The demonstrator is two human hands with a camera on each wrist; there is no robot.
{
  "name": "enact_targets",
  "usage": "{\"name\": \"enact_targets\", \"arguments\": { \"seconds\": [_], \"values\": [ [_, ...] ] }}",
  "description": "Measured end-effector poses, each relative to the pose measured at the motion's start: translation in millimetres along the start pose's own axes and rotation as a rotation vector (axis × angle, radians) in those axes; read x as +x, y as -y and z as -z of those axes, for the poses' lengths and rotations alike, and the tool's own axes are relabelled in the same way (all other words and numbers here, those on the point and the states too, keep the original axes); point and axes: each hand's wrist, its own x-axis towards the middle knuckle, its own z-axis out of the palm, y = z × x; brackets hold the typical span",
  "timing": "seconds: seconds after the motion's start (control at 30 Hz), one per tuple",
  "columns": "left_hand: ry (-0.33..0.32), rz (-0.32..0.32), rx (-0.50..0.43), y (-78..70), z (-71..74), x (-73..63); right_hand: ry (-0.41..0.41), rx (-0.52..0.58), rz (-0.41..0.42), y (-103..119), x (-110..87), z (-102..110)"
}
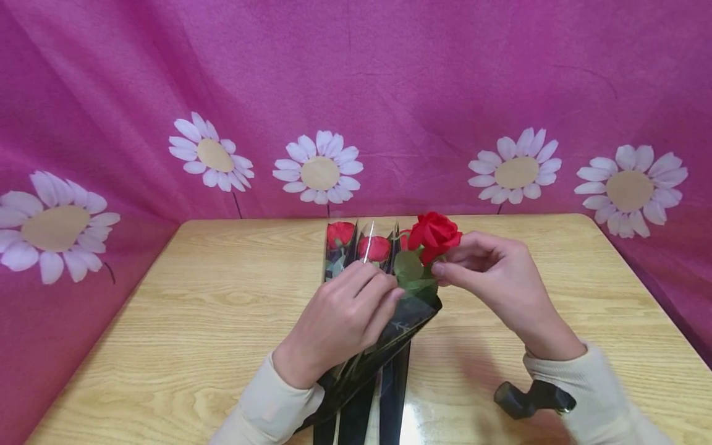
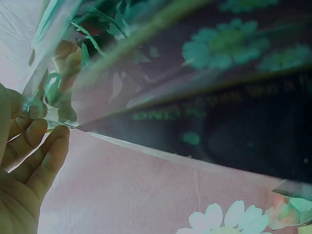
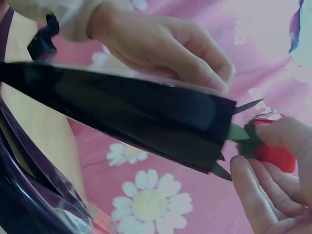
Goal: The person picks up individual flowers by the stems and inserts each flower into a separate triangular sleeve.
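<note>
A red rose [image 1: 436,232] with green leaves [image 1: 408,266] pokes out of the open end of a black and clear wrapping sleeve [image 1: 411,318]. My left hand [image 1: 345,309] pinches the sleeve's upper edge, holding it tilted above the table; the left wrist view shows its fingertips [image 2: 61,134] on the clear film. Just below the bloom, my right hand [image 1: 500,278] pinches the rose between thumb and fingers. In the right wrist view the sleeve [image 3: 146,112] hides the stem, and leaves stick out past its mouth.
Beneath the held sleeve lie two more wrapped red roses [image 1: 340,233], their black sleeves [image 1: 395,395] running toward the near edge. The wood-grain table [image 1: 222,278] backs onto a magenta cloth [image 1: 389,74] printed with daisies. A black device [image 1: 534,398] sits at the right wrist.
</note>
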Motion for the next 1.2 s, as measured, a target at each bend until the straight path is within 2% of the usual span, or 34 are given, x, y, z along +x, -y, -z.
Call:
{"name": "enact_targets", "arguments": {
  "seconds": [0.1,0.23,0.4,0.5,0.63,0.73,0.83,1.0,1.2],
  "values": [
    [0.001,0.000,-0.006,-0.3,0.0,0.2,-0.049,0.018,-0.006,-0.6,1.3,7.4],
    [-0.006,-0.006,-0.014,-1.1,-0.6,0.5,-0.123,0.130,0.048,-3.2,4.6,11.7],
    [-0.011,-0.015,-0.014,-2.3,-2.1,0.7,-0.256,0.193,0.155,-4.4,7.5,10.3],
    [-0.014,-0.019,-0.013,-2.7,-3.4,0.7,-0.297,0.196,0.249,-4.0,6.4,9.5],
    [-0.012,-0.026,-0.009,-3.2,-5.0,0.8,-0.274,0.191,0.405,-4.0,4.4,5.9],
    [-0.002,-0.025,-0.006,-3.7,-5.6,0.8,-0.242,0.185,0.476,-4.7,3.8,2.1],
    [0.009,-0.017,-0.007,-4.4,-5.8,0.5,-0.215,0.174,0.463,-5.8,2.8,-0.1],
    [0.021,-0.007,-0.003,-4.1,-6.3,0.4,-0.207,0.081,0.400,-5.0,-0.9,-0.5],
    [0.030,0.008,0.008,-2.8,-5.1,0.5,-0.180,0.060,0.435,-2.5,-4.3,-3.4]
  ]
}}
